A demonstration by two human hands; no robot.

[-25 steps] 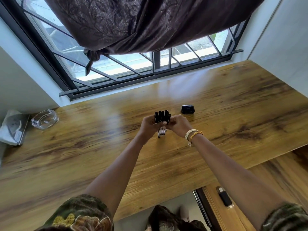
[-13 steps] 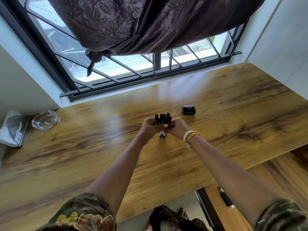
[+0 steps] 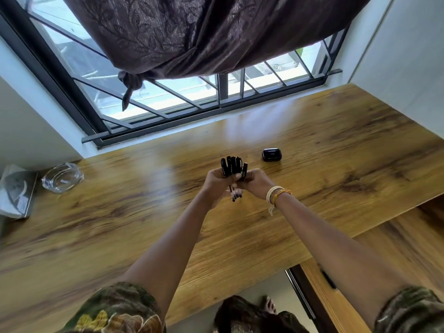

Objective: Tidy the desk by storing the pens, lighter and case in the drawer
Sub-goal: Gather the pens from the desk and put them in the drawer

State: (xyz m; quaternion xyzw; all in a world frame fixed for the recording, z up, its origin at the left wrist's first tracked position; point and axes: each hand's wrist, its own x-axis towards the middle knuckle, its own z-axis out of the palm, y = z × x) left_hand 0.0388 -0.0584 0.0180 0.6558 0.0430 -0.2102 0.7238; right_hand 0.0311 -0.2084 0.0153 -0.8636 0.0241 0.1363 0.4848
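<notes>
Both hands meeting mid-desk [image 3: 312, 145], above the wood, w/ a bundle of pens [image 3: 233, 168] stood roughly upright between them. Left hand [image 3: 216, 180] wrapped round the bundle from one side, right hand [image 3: 255, 182] closed on it from the other; fingers tight on the barrels, no gap showing. Caps sticking out on top, tips poking out below the palms. Probably held upright like this to square the ends so the lot moves as one handful rather than several trips.

Case [image 3: 271, 154], small & dark, lying flat on the desk just beyond the right hand, well clear of the fingers, not yet dealt w/.

Drawer [image 3: 396, 241] pulled open at the lower right, below the desk edge, on the right-arm side, so a short swing from there. Dark slim thing [image 3: 328, 280] at its near edge, half hidden by the right forearm: prob. the lighter, can't confirm.

Glass ashtray [image 3: 63, 177] & tissue pack [image 3: 16, 191] far left, apart from the work.
</notes>
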